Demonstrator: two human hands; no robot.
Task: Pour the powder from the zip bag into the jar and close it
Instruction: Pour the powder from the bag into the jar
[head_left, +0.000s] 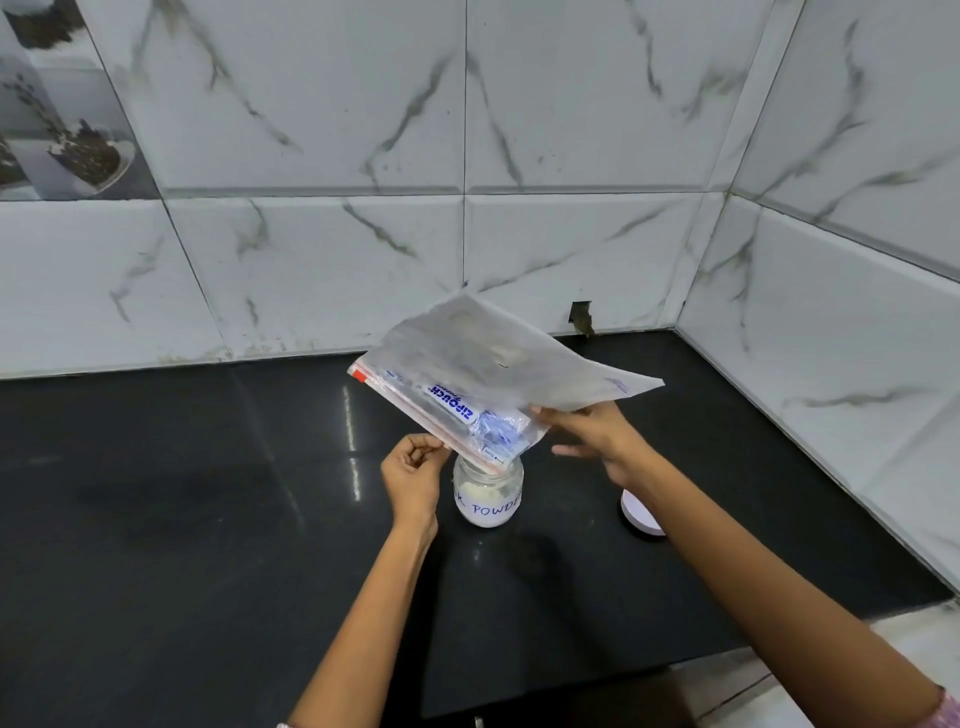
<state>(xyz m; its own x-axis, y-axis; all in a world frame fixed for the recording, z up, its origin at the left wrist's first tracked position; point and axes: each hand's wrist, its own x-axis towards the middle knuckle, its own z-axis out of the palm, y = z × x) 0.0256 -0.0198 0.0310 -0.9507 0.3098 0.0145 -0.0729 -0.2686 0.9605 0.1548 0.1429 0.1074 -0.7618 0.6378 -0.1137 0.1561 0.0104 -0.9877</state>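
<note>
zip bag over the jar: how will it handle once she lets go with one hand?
Probably floppy: the zip bag is thin film, held up by the left hand and right hand together. Likely light, since it looks nearly empty and the jar holds powder. Its mouth corner may slip off the rim.

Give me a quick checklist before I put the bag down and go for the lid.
1. Zip bag mouth over the jar opening: ok, its corner dips into the rim.
2. Bag emptied: cannot tell; it looks flat, with only a dusty film showing.
3. Powder in jar: ok, white powder shows behind the glass.
4. Both grips on the bag: ok, left hand pinches the zip edge, right hand holds the side.
5. Lid within reach: ok, lying on the black counter right of the jar, partly behind the right wrist.
6. Spills on the counter: cannot tell.
</note>
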